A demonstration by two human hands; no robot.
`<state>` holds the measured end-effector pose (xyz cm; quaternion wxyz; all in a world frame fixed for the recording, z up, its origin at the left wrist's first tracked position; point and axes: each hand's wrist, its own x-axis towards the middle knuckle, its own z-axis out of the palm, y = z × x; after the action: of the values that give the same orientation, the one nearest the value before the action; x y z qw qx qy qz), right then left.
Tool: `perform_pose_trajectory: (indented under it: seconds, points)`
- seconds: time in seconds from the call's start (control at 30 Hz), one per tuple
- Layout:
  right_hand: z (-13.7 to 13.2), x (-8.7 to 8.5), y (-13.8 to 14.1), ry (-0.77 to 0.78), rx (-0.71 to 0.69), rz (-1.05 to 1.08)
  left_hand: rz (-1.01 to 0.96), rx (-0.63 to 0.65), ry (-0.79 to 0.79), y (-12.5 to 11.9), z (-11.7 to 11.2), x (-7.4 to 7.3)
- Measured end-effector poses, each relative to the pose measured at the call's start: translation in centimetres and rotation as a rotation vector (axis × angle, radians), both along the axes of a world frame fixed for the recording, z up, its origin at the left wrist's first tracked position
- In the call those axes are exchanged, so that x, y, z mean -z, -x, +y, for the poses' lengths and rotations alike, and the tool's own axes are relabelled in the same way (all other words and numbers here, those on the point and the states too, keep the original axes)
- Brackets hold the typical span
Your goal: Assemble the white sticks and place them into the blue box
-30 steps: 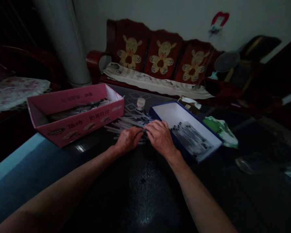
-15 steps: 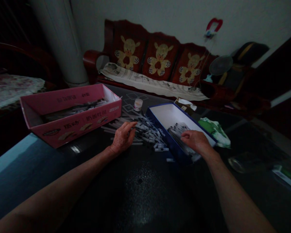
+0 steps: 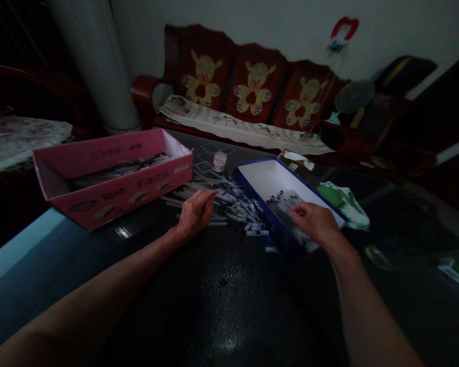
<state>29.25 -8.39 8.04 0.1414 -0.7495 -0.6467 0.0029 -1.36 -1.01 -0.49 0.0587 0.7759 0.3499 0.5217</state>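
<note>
A loose heap of thin white pens point(image 3: 229, 204) lies on the dark table point(image 3: 222, 300) between a pink cardboard box point(image 3: 130, 188) and a blue-walled white box point(image 3: 268, 178). My left hand point(image 3: 194, 214) rests at the heap's near edge, fingers curled and touching the pens; whether they grip one is unclear. My right hand point(image 3: 315, 224) lies palm down inside the blue box, on a row of pens point(image 3: 286, 201) stacked there, fingers bent over them.
The pink box holds more pens. A small white jar point(image 3: 219, 161) stands behind the heap. A green and white cloth point(image 3: 344, 201) lies right of the blue box. A red wooden bench point(image 3: 252, 92) and a white column point(image 3: 99, 66) stand behind the table.
My right hand left the heap, where both hands were together, and moved right into the blue box. My left hand stayed at the heap.
</note>
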Motion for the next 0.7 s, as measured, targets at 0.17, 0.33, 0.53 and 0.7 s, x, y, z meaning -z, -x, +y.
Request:
perform_pose_trajectory:
  seconds: [0.17,0.33,0.53,0.7]
  points:
    - [-1.6,-0.5,4.7,-0.046,-0.31,0.195,0.006,-0.004,0.029,0.1,-0.1,0.0]
    - [-1.7,3.1,7.0,0.052,-0.348,0.009,0.008,-0.031,0.043,0.1,-0.1,-0.1]
    - [-1.5,4.4,7.9,0.01,-0.378,-0.028,-0.095,-0.086,0.077,0.5,0.5,0.1]
    - [-0.4,4.7,11.3,-0.02,-0.512,0.071,-0.24,-0.121,0.159,0.9,1.1,0.5]
